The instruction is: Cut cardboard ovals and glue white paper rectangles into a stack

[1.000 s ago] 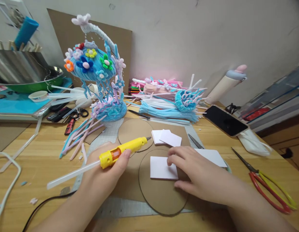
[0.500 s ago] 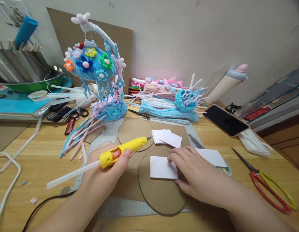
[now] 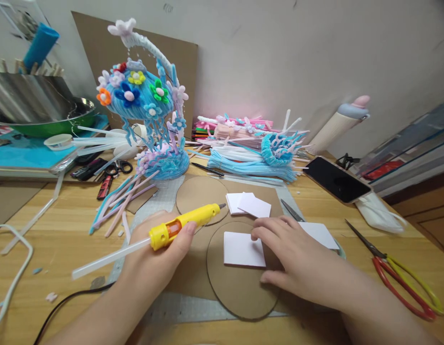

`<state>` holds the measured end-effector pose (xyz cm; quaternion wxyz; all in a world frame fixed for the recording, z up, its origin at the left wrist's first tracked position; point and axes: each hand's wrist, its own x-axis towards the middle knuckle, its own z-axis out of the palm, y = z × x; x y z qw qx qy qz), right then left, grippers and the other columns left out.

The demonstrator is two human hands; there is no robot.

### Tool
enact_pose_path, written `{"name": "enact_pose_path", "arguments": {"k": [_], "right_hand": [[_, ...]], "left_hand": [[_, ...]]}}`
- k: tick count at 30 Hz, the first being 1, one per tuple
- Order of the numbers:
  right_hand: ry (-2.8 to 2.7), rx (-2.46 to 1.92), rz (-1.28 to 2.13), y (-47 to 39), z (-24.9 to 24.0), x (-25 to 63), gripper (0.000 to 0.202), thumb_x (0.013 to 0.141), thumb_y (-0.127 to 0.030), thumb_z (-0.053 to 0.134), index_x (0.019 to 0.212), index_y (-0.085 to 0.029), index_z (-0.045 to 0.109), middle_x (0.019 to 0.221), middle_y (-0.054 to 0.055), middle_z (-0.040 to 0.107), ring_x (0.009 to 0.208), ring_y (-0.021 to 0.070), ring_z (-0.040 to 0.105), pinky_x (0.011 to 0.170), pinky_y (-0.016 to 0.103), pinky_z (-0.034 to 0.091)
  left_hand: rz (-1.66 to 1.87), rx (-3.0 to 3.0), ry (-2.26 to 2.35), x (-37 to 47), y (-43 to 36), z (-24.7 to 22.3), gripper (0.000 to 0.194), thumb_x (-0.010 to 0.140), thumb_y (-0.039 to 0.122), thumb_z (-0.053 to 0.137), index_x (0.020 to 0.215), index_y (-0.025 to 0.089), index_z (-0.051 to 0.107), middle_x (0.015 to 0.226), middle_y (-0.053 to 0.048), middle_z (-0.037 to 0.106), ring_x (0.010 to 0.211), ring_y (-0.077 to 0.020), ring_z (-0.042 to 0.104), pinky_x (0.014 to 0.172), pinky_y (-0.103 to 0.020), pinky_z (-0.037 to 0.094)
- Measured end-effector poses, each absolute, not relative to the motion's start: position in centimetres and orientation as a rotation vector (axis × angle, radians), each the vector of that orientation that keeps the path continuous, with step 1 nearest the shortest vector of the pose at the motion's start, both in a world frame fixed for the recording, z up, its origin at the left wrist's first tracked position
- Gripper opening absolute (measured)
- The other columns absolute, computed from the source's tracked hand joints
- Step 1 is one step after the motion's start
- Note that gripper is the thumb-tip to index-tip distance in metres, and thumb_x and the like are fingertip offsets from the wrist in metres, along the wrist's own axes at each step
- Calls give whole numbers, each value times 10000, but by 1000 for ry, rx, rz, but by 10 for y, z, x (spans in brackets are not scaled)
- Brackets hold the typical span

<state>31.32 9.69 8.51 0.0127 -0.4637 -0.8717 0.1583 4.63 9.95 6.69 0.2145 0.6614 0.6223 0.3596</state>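
Note:
My left hand point(image 3: 153, 251) is closed around a yellow hot glue gun point(image 3: 187, 220). Its dark nozzle points right, and a long translucent glue stick point(image 3: 108, 258) sticks out of the back. On a round cardboard disc point(image 3: 239, 297) lies a white paper card point(image 3: 241, 250). My right hand point(image 3: 290, 254) hovers at the card's right edge, index fingertip over its upper right corner, thumb and fingers apart; whether it touches the card I cannot tell. Behind the disc lie more white cards point(image 3: 256, 205) and a second cardboard disc point(image 3: 198, 191).
Red-and-yellow-handled scissors point(image 3: 404, 282) and a phone point(image 3: 338, 179) lie at right. Left of the cutting mat point(image 3: 193, 309) are loose pipe cleaners point(image 3: 116, 206) and a black cord point(image 3: 60, 306). A blue flowered pipe-cleaner lamp point(image 3: 142, 96) stands behind, near bundled blue pipe cleaners point(image 3: 243, 163).
My right thumb has drawn slightly away from the card's lower right corner, and the hand has opened a little. My left hand still holds the glue gun in much the same place.

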Motion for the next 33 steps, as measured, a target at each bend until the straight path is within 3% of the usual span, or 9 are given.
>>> {"name": "enact_pose_path", "arguments": {"k": [5,7,19,25,28,33], "right_hand": [[-2800,-1352,420,99,91,315,142,881,-221,560,1007,-257,613,1047,51,578,986,257,489,871,444,333],[-2824,-1353,387,99,91,314,174,907,-178,494,963,-256,638,967,52,588,922,245,506,836,434,342],[-2811,-1393,414,106,75,309,156,897,-132,538,811,-217,637,911,10,617,893,204,521,800,385,333],[-2844,-1429,360,105,81,308,156,883,-129,546,794,-216,640,905,17,627,886,218,532,783,394,340],[-2833,-1356,356,103,83,304,172,905,-121,512,833,-204,645,954,34,636,901,216,538,811,399,355],[-2857,-1042,472,96,79,295,253,970,-155,415,1091,-219,627,1118,70,645,959,213,561,831,375,409]], "left_hand": [[1014,1852,1739,46,101,64,345,862,528,397,723,331,644,681,-26,648,691,-288,644,480,-402,407],[1011,1854,1741,46,102,64,348,863,537,398,722,333,642,668,-24,641,679,-281,642,468,-393,407],[970,1853,1743,46,100,64,328,868,525,409,756,335,651,705,-25,662,721,-294,659,479,-395,437],[945,1834,1747,49,99,67,319,872,476,398,728,317,635,750,-10,671,800,-287,665,585,-420,495],[953,1821,1758,51,99,69,333,869,455,392,678,298,616,756,-18,669,822,-294,667,617,-434,508],[957,1825,1759,50,98,71,334,866,425,380,660,288,604,723,-6,642,795,-273,667,627,-415,502]]}}
